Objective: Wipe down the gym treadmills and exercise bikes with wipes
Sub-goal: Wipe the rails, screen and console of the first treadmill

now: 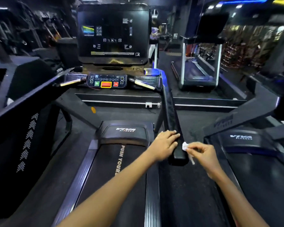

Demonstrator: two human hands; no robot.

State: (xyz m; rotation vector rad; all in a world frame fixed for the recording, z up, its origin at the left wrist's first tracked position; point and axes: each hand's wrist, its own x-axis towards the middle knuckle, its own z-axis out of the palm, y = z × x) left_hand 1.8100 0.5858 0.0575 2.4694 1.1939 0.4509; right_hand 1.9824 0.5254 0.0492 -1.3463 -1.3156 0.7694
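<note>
I stand on a black treadmill (121, 169) with a large dark console screen (113, 35) ahead. Its right handrail (169, 110) runs down toward me and ends in a black cap. My left hand (165, 145) rests on the top of that rail near its end, fingers laid flat over it. My right hand (202, 153) pinches a small crumpled white wipe (185, 146) against the right side of the rail end. A thin strip of the wipe hangs below my fingers.
A control panel with green and red buttons (107, 81) sits below the screen. A second treadmill (252, 161) lies close on the right, another machine (23, 128) on the left. One more treadmill (200, 63) stands further back right.
</note>
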